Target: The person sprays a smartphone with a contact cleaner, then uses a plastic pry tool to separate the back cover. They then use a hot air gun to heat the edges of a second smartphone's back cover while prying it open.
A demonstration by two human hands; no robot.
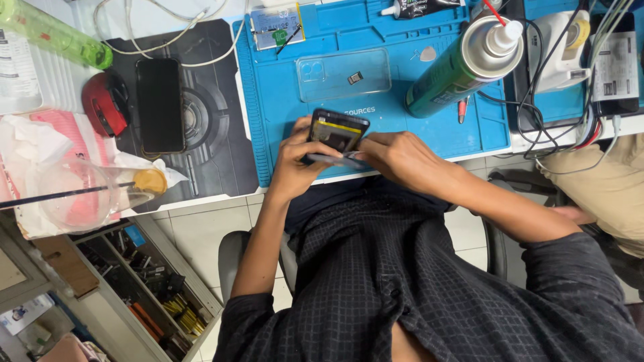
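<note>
While the left hand grips the opened phone from its left, the right hand pinches its lower right edge, at the blue mat's near edge.

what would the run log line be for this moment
left hand: grips opened phone | right hand: on its lower edge | under: blue mat | nearby: clear case, spray can

Counted: two phones, one opened, one intact; one clear case; one spray can; one red mouse.
</note>
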